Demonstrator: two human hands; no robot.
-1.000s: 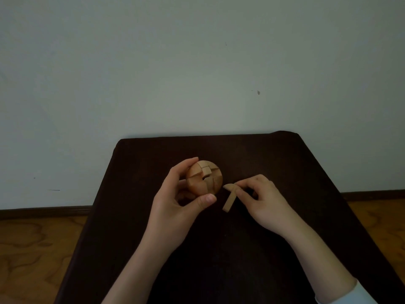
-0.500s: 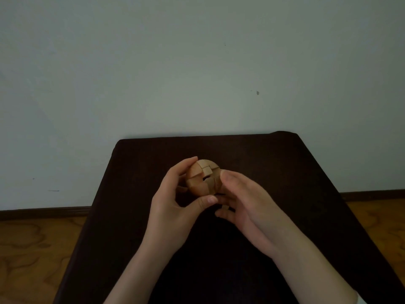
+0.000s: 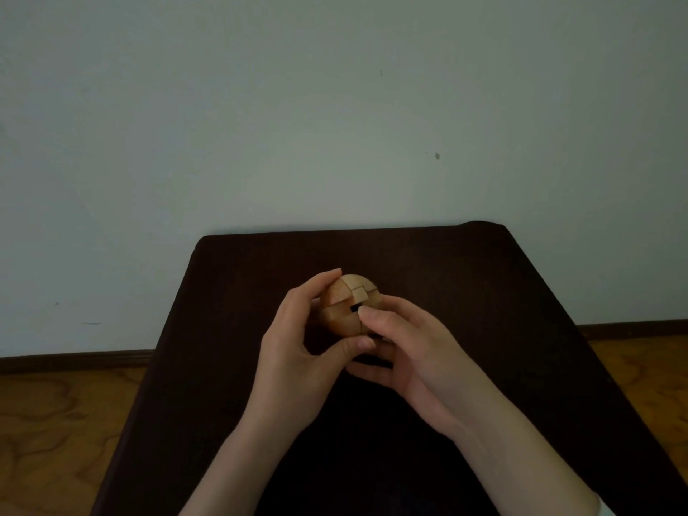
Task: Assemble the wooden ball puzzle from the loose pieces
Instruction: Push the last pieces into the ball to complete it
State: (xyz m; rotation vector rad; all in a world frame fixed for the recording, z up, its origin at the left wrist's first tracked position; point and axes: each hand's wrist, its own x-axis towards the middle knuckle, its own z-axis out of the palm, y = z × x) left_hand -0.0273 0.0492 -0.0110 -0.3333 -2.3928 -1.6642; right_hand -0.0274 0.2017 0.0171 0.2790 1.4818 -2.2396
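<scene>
A light wooden ball puzzle [image 3: 344, 307], made of interlocked pieces, is held just above the dark table [image 3: 484, 284]. It has a small dark slot on its near face. My left hand [image 3: 294, 351] grips the ball from the left, index finger over the top and thumb underneath. My right hand [image 3: 413, 348] is against the ball's right side, thumb tip at the slot and fingers curled below. The loose wooden stick that this hand carried is hidden behind its thumb and fingers.
The dark table stands against a pale wall [image 3: 335, 124]. Wooden floor [image 3: 56, 422] shows on both sides, and the table's edges drop off left and right. No other loose pieces are visible on the tabletop.
My right hand carried the wooden stick from the table's right over to the ball and now presses against the ball's right side. The left hand kept the ball almost still.
</scene>
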